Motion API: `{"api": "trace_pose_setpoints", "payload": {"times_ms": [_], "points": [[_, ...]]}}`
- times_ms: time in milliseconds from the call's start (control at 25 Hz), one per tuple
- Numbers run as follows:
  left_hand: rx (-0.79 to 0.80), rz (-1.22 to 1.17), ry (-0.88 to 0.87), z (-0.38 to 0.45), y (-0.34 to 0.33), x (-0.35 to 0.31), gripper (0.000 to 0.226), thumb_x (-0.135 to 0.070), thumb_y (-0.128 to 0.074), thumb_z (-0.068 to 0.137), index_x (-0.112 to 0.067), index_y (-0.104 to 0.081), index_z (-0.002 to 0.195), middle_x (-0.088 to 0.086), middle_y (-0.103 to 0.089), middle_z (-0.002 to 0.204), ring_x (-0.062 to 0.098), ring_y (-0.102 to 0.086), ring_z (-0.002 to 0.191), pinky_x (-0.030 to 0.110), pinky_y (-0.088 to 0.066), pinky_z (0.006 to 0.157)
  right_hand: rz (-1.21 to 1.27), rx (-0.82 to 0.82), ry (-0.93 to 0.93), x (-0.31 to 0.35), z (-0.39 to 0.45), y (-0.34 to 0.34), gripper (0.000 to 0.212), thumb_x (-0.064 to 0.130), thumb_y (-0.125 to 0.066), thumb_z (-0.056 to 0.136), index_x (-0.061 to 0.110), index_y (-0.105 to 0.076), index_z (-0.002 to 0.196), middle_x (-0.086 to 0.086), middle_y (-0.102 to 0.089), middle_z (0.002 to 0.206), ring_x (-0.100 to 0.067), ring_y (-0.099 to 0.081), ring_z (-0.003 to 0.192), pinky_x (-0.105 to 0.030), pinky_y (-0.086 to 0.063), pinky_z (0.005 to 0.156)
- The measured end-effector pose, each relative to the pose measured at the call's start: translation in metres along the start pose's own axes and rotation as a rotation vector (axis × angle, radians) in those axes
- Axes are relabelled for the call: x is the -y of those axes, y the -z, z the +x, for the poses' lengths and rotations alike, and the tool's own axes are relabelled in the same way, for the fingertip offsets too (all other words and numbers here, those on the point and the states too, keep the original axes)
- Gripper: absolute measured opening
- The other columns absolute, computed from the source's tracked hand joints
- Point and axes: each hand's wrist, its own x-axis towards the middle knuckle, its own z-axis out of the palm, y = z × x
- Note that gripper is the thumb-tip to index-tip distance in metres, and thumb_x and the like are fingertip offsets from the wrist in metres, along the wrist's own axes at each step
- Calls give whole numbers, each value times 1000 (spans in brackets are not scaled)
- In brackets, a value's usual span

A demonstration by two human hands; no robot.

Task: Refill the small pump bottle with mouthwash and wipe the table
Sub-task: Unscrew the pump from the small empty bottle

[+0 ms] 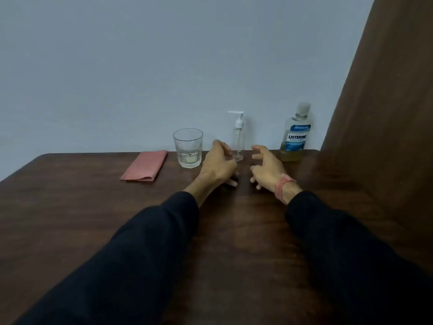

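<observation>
So the small pump bottle (pixel 237 139) stands upright at the back of the bench (pixel 93 219), close to the wall, pump head still on and the clear body looking pretty much empty. Both hands are out in front of it, one on each side, which to me reads like the person is about to grab it: probably one hand to steady the body and the other to twist the pump off, since that has to come off before anything gets poured in. The left hand (pixel 220 164) has its grip loosely curled and half open, fingertips just beside the bottle's left side; I can't tell for sure if they're actually touching it, but it isn't wrapped around anything. The right hand (pixel 267 168) is spread wider, fingers apart, holding nothing, a little further off on the bottle's right. Off to the right near the brown curtain (pixel 386 113) sits the mouthwash bottle (pixel 296 134), cap on, only a bit of yellowish liquid at the bottom. On the other side is a drinking glass (pixel 188 147) with a small amount of liquid in it, and further left a folded pink cloth (pixel 145 168) lying flat, presumably parked there for the wipe-down at the end. Nothing's been opened yet from what I can see.
</observation>
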Motion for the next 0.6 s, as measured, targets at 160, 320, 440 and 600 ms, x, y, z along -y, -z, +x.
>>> {"api": "trace_pose_setpoints", "payload": {"times_ms": [160,320,440,600], "points": [[-97,77,-30,31,-10,2,68,-17,-80,106,-20,-41,161,-11,-64,98,30,-86,70,41,-71,56,-71,30,65,7,31,0,84,-10,-52,95,35,-35,165,0,-50,157,-18,-73,65,-24,-54,43],[-172,137,-76,36,-8,9,51,-27,-85,105,-18,-66,151,2,-78,137,16,-76,55,31,-63,44,-111,102,83,3,25,0,80,-7,-55,97,34,-38,164,5,-61,146,-16,-71,62,-21,-49,41],[-159,176,-120,6,0,6,46,-31,-87,103,-17,-70,143,-1,-79,134,14,-74,63,33,-64,46,-109,104,125,4,-4,8,67,2,-64,100,30,-46,159,7,-66,137,-15,-70,74,-16,-49,45],[-92,210,-187,-76,14,5,44,-37,-89,100,-22,-70,136,-9,-73,143,17,-83,72,28,-63,49,-144,92,235,5,-77,16,36,27,-78,96,35,-64,128,15,-75,113,-7,-67,104,-30,-50,87]]}}
